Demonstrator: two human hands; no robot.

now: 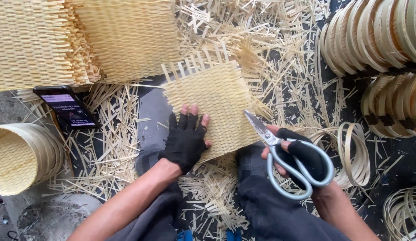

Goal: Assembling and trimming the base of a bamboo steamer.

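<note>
A square woven bamboo mat (217, 98) lies on the floor in front of my knees, with loose strip ends sticking out along its far edge. My left hand (186, 138), in a black fingerless glove, presses flat on the mat's near left part. My right hand (302, 158), also gloved, grips a pair of large grey-handled scissors (279, 154). The blades are closed and point up-left toward the mat's right edge, just beside it.
Stacked woven mats (83, 35) fill the top left. A phone (67, 107) with a lit screen lies left of the mat. A woven basket (20, 158) sits at the far left. Bamboo hoops (378, 31) pile at the right, one (357, 154) by my right hand. Cut strips litter the floor.
</note>
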